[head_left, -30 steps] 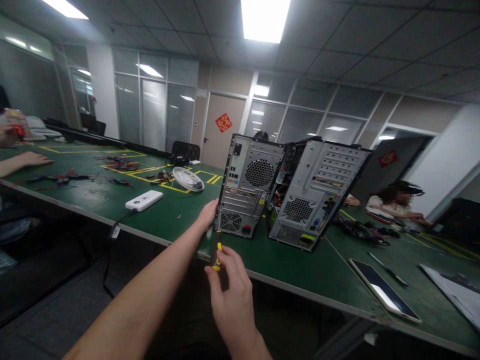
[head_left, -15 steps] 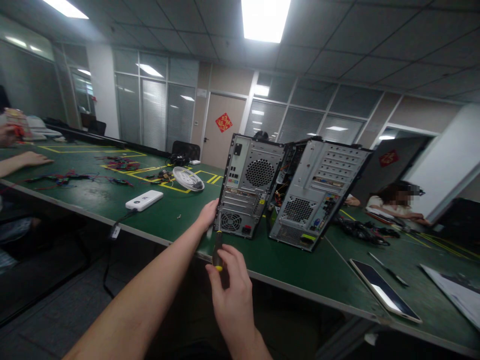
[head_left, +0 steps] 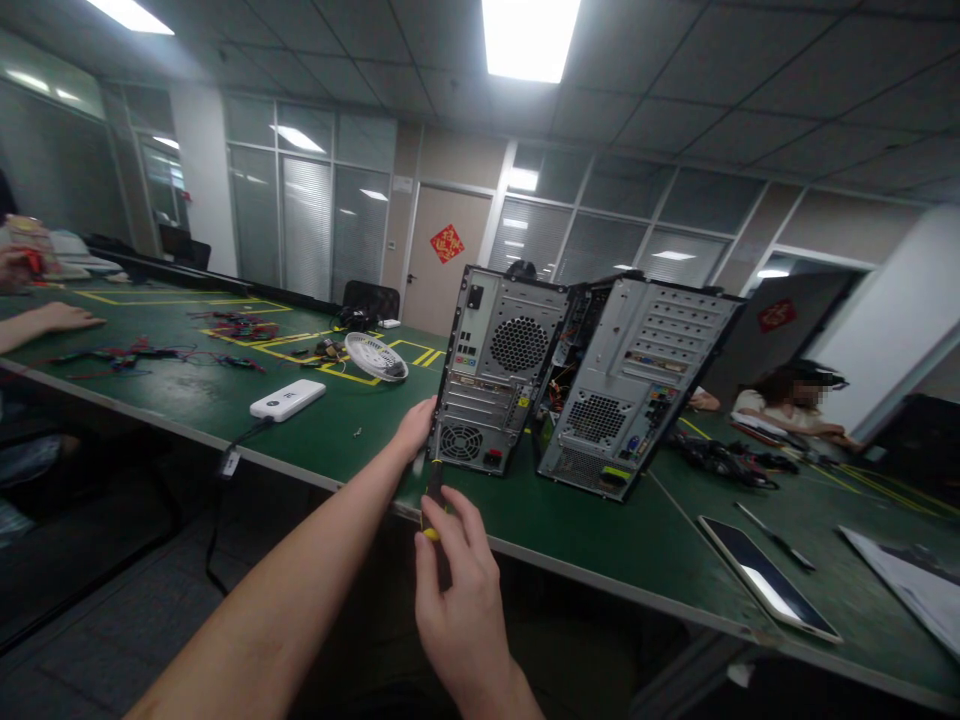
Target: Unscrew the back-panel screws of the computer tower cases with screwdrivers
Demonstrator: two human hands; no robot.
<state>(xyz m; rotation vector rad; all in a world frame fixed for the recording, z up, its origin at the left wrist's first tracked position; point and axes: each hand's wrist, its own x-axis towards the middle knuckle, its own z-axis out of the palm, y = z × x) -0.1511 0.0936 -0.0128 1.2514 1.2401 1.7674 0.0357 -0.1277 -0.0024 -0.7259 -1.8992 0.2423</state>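
Two grey computer cases stand upright on the green table point(head_left: 570, 530) with their backs toward me: the nearer one point(head_left: 496, 370) on the left, the second point(head_left: 637, 385) beside it on the right. My left hand point(head_left: 417, 428) reaches forward and rests against the lower left edge of the nearer case, fingers curled round the corner. My right hand point(head_left: 457, 600) grips a black and yellow screwdriver point(head_left: 433, 497), its tip pointing up at the case's lower left corner.
A white power bank point(head_left: 288, 400) with a cable, a white round fan part point(head_left: 376, 357) and coloured wires point(head_left: 150, 352) lie to the left. A phone point(head_left: 766, 580), a pen and cables lie to the right. Other people sit at the left edge and the far right.
My right hand has shifted its fingers on the screwdriver handle and hides more of the yellow. The left hand and both cases have stayed put.
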